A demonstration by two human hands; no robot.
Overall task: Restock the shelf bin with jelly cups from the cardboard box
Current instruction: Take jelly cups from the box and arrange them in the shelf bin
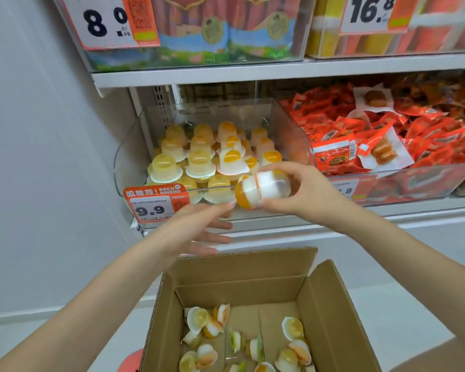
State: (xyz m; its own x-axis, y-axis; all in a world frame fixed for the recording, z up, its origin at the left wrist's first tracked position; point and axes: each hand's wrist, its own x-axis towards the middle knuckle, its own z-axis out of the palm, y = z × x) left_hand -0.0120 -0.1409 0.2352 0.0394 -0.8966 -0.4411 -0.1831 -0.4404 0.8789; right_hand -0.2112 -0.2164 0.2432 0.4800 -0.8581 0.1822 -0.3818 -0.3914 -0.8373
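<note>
The cardboard box (253, 304) sits closest, down low, with its flaps open. Loose jelly cups (293, 328) lie scattered on its bottom, so there are more to move.

Above it, the right hand (304, 193) holds two jelly cups (261, 189) pressed together. The fingers curl over the top and the thumb tucks under, so the cups sit right inside the grip. They hang just in front of the shelf bin (290, 135), at its front edge, and are not inside it yet.

The left hand (196, 229) is spread out with straight fingers and holds nothing. One fingertip reaches up to just about touch the orange end of the held cups (it is hard to tell whether it really touches).

This looks like the step of carrying cups from the box to the bin. The bin already has rows of cups standing neatly, dome side up. Next, the hand probably needs to go up over the clear front wall and set the cups down in a gap on the right side, turned dome side up like the others.
</note>
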